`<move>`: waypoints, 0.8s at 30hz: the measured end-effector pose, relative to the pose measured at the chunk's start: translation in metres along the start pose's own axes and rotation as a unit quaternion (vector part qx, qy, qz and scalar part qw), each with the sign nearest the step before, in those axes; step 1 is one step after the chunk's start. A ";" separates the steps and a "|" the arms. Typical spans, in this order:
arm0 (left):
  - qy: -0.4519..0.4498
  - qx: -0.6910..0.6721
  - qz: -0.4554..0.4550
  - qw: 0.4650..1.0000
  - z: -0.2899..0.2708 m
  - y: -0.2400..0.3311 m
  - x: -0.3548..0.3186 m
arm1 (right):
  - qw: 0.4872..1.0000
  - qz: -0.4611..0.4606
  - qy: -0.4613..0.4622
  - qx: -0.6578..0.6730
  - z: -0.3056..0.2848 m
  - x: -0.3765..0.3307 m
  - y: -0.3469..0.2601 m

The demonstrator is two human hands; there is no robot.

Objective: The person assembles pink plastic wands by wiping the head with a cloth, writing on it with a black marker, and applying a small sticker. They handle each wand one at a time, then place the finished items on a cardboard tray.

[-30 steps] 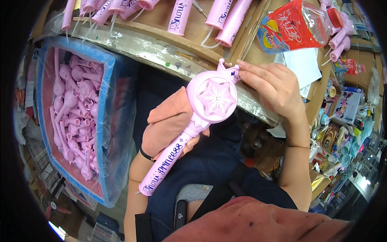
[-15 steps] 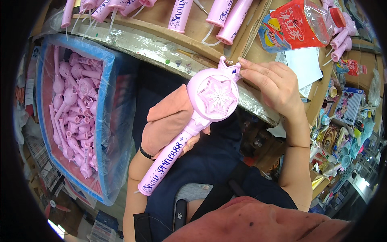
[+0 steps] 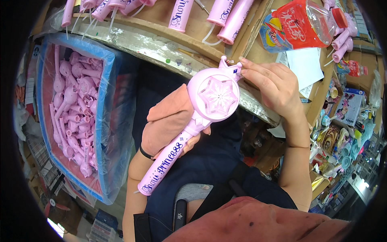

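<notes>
A pink toy wand (image 3: 213, 97) lies slantwise in front of me, its round head up and its handle toward my lower left. The head bears a clear star-shaped piece with a snowflake, topped by a crown with a small blue gem. My left hand (image 3: 171, 121), partly covered by a salmon-coloured glove or cloth, is closed round the wand below the head; bare fingers show beneath the handle. At the crown's right tip, my right hand (image 3: 276, 82) has its fingers drawn together, touching the edge beside the gem. Its thumb is mostly hidden.
On the left stands a blue-rimmed, plastic-lined bin (image 3: 105, 121) full of pink wand parts (image 3: 70, 97). More pink handles (image 3: 181, 16) with white wires lie on the bench ahead. A large red-labelled drink bottle (image 3: 296, 26) rests at upper right beside white paper (image 3: 304, 68).
Both hands keep their hold on the wand. The view has shifted very slightly; nothing else has visibly moved.
</notes>
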State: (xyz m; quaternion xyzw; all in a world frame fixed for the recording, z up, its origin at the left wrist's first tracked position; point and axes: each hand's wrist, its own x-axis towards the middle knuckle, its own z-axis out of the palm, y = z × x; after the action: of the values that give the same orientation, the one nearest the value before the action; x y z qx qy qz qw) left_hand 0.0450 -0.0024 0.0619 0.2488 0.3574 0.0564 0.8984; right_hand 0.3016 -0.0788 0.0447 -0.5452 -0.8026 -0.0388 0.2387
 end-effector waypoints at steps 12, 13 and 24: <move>-0.036 0.018 -0.004 0.999 -0.003 0.003 0.004 | 1.000 0.001 -0.011 0.007 -0.002 0.004 -0.002; -0.031 0.011 -0.006 0.999 -0.003 0.002 0.004 | 1.000 0.000 -0.010 0.004 -0.003 0.004 -0.002; -0.025 -0.038 -0.024 0.999 -0.006 -0.001 0.001 | 1.000 0.008 -0.004 -0.005 0.000 0.001 -0.003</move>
State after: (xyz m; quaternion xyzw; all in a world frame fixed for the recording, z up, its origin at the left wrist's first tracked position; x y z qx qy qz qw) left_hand 0.0419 -0.0002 0.0567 0.2077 0.3380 0.0420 0.9170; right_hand 0.2985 -0.0795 0.0458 -0.5526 -0.7991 -0.0390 0.2334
